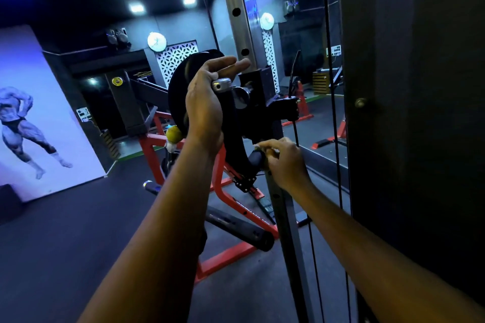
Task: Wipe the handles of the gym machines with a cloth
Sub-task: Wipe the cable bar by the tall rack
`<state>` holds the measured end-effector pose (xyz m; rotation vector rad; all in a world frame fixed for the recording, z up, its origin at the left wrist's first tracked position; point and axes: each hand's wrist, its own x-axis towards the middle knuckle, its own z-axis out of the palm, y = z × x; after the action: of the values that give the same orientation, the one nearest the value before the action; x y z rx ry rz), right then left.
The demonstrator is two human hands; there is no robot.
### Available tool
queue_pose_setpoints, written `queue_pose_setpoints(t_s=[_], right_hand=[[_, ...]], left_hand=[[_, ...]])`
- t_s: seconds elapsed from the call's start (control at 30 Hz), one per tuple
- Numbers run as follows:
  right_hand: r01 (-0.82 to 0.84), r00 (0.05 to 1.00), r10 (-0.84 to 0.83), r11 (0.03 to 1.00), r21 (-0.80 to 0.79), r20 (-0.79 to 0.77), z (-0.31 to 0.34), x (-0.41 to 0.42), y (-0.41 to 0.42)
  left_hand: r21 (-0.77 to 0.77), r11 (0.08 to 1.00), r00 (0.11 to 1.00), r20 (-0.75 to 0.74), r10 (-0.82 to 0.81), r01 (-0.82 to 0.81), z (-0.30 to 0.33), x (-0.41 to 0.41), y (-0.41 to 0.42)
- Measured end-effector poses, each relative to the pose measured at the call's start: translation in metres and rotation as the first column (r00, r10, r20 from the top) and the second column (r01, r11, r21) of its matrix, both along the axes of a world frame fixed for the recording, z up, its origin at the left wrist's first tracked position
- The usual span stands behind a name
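Observation:
A black curved pulley bracket (232, 123) hangs on the grey upright post (237, 18) of a cable machine. My left hand (207, 102) is raised against the bracket's upper part, beside a silver knob (221, 84), with its fingers stretched out toward the post. Lower down, my right hand (284, 160) pinches a small pale cloth (262, 148) against the end of a short black handle (254, 160). Most of the cloth is hidden inside my fingers.
A black cable (333, 86) runs down beside the dark machine housing (420, 113) on the right. Behind the post is a mirror (296, 34). A red-framed machine (228, 191) with a black padded roller (238, 228) stands on the dark floor below. A poster wall (39, 113) is at left.

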<state>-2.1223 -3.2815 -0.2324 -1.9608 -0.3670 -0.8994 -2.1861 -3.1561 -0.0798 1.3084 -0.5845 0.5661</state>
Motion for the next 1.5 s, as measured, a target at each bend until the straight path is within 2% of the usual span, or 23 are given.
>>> queue_pose_setpoints(t_s=[0.1, 0.23, 0.3, 0.4, 0.53, 0.67, 0.77, 0.9, 1.0, 1.1, 1.27, 1.37, 1.5], right_hand=[[-0.075, 0.997, 0.075, 0.996, 0.047, -0.014, -0.005, -0.025, 0.008], [-0.131, 0.991, 0.129, 0.990, 0.055, 0.047, -0.015, -0.043, 0.018], [-0.125, 0.983, 0.125, 0.992, -0.014, 0.135, -0.015, -0.041, 0.014], [-0.067, 0.966, 0.114, 0.978, -0.199, 0.234, -0.012, -0.025, -0.001], [0.094, 0.967, 0.018, 0.902, -0.421, 0.255, 0.002, 0.011, -0.017], [0.193, 0.956, -0.058, 0.862, -0.468, 0.288, 0.012, 0.025, -0.020], [0.163, 0.971, -0.084, 0.919, -0.360, 0.226, 0.008, 0.025, -0.015], [0.046, 0.999, -0.046, 0.997, -0.064, -0.003, 0.007, 0.019, -0.008], [-0.073, 0.985, 0.098, 0.983, 0.168, -0.145, 0.008, 0.000, -0.006], [-0.198, 0.955, 0.248, 0.940, 0.277, -0.161, 0.001, -0.033, 0.004], [-0.285, 0.955, 0.295, 0.939, 0.194, -0.025, -0.009, -0.049, 0.005], [-0.114, 0.988, 0.111, 0.993, 0.013, 0.111, -0.010, -0.023, -0.003], [0.063, 0.969, 0.003, 0.963, -0.261, 0.247, 0.002, 0.009, -0.014]], left_hand=[[0.008, 1.000, 1.000, 0.017, -0.003, 0.003, -0.001, -0.001, 0.001], [-0.028, 0.999, 0.999, 0.012, -0.037, 0.037, -0.001, -0.002, 0.000], [-0.023, 0.998, 0.998, 0.010, -0.055, 0.055, -0.002, -0.002, 0.000], [-0.010, 0.998, 0.998, 0.007, -0.061, 0.061, -0.002, -0.002, 0.001], [0.006, 0.999, 0.999, 0.003, -0.046, 0.046, -0.001, -0.002, 0.002], [-0.001, 0.998, 0.998, 0.010, -0.066, 0.066, -0.001, 0.000, 0.003], [-0.002, 0.997, 0.997, 0.010, -0.077, 0.077, -0.003, 0.000, 0.003], [-0.005, 0.998, 0.998, 0.007, -0.056, 0.056, -0.002, -0.001, 0.003], [-0.013, 0.999, 0.999, 0.008, -0.049, 0.049, -0.002, -0.002, 0.001], [-0.011, 1.000, 1.000, 0.016, -0.001, 0.002, -0.003, 0.000, 0.000], [-0.041, 0.999, 0.999, 0.038, -0.009, 0.011, -0.005, 0.007, 0.001], [-0.043, 0.999, 0.999, 0.032, -0.016, 0.017, -0.006, 0.010, 0.002], [-0.066, 0.998, 1.000, 0.021, -0.019, 0.020, -0.006, 0.009, 0.002]])
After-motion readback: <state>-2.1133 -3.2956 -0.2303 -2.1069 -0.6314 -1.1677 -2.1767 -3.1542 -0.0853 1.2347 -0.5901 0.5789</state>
